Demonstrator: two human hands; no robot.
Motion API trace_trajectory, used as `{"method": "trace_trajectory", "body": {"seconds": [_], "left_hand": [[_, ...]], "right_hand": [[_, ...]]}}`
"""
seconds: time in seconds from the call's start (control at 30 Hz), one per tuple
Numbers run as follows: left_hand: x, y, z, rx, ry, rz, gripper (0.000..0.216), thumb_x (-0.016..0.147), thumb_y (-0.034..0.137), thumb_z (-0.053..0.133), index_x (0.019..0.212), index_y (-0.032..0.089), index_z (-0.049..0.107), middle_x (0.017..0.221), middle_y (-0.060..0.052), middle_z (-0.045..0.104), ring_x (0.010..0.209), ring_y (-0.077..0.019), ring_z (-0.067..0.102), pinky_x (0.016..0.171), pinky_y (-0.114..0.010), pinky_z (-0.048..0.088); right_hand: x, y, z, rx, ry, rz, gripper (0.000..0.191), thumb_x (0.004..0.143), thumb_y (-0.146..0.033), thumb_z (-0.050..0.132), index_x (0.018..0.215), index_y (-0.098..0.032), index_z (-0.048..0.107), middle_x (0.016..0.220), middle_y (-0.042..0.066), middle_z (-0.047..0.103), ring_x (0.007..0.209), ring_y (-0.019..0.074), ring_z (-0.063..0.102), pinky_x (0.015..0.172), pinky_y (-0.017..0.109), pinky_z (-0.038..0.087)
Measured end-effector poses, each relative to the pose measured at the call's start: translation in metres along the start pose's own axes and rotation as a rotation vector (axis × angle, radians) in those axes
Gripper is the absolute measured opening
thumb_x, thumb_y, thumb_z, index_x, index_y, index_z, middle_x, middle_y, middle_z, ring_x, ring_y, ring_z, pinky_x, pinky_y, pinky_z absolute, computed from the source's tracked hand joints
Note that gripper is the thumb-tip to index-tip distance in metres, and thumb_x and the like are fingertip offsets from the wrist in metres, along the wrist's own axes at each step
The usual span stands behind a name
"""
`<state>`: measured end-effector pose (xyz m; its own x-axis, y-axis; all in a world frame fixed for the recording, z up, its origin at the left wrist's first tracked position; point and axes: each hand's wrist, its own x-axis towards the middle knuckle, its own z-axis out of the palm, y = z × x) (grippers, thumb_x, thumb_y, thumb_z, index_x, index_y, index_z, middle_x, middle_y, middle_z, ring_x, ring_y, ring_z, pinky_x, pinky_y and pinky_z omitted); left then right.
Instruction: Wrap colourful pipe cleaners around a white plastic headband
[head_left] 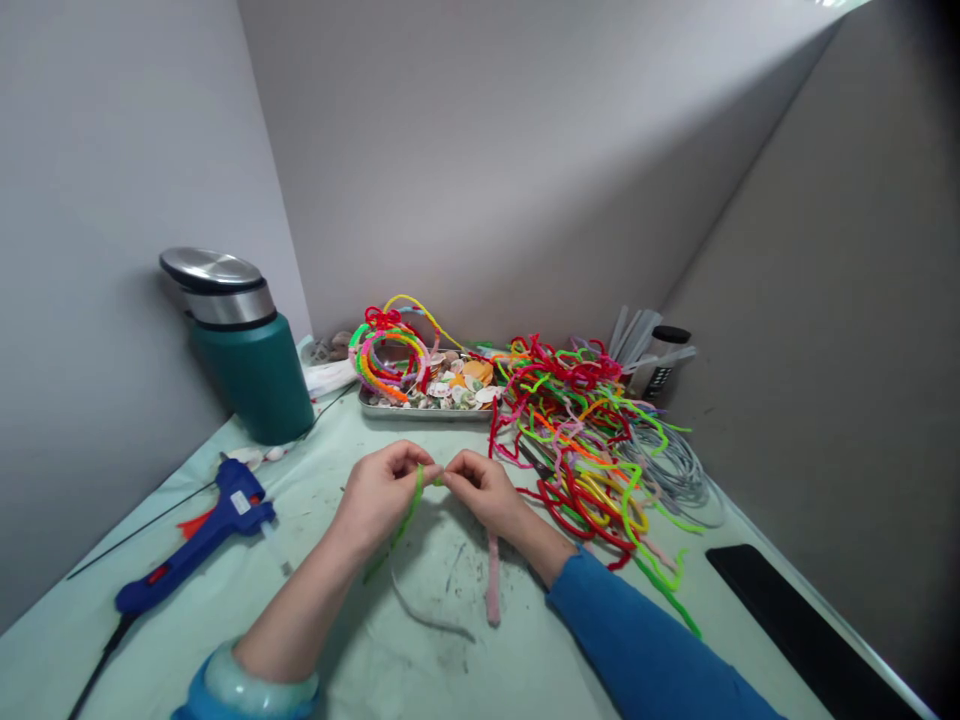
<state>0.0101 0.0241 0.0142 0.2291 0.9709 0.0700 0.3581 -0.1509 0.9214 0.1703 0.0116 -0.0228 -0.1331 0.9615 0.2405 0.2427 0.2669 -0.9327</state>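
My left hand [381, 497] and my right hand [484, 488] meet above the middle of the table, fingertips almost touching. Both pinch a green pipe cleaner [405, 522], whose tail hangs down beside the left thumb. The short stretch between the fingertips is partly hidden. Below the left hand a thin grey wire [429, 622] curves over the cloth; where its upper end goes is unclear. A pink pipe cleaner [493, 585] lies under my right wrist.
On the left are a blue glue gun [196, 550] and a green flask [255, 375]. Behind my hands stands a metal tray [427, 412] of small discs. Tangled pipe cleaners [562, 400], grey wire coils [664, 465] and a black slab [802, 625] occupy the right.
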Motion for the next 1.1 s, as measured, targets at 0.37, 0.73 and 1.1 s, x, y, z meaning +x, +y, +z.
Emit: {"method": "trace_trajectory", "body": {"seconds": [0.37,0.73,1.1], "left_hand": [[0.0,0.006,-0.002,-0.247,-0.128,-0.171,0.036,0.064,0.042,0.064,0.084,0.013,0.065,0.07,-0.006,0.068,0.044,-0.007,0.045,0.043,-0.019,0.03],[-0.003,0.005,0.001,-0.116,-0.089,-0.181,0.037,0.069,0.039,0.054,0.097,0.016,0.062,0.071,-0.002,0.066,0.027,-0.0034,0.031,0.028,-0.019,0.027],[-0.006,0.02,-0.005,-0.255,-0.151,-0.215,0.041,0.071,0.03,0.049,0.107,0.013,0.058,0.063,-0.002,0.065,0.028,-0.0035,0.03,0.031,-0.019,0.023]], "right_hand": [[0.001,0.007,0.002,-0.014,-0.005,0.002,0.013,0.077,-0.026,0.052,0.069,-0.017,0.052,0.061,-0.003,0.047,0.055,0.0092,0.042,0.051,0.02,0.033],[-0.002,0.005,0.005,-0.064,-0.001,0.002,0.014,0.078,-0.029,0.051,0.071,-0.017,0.054,0.062,-0.003,0.049,0.056,0.0096,0.042,0.052,0.021,0.034],[-0.001,0.005,0.004,-0.094,0.013,0.005,0.011,0.078,-0.026,0.05,0.072,-0.017,0.053,0.063,-0.003,0.048,0.057,0.0099,0.042,0.052,0.02,0.033]]}}
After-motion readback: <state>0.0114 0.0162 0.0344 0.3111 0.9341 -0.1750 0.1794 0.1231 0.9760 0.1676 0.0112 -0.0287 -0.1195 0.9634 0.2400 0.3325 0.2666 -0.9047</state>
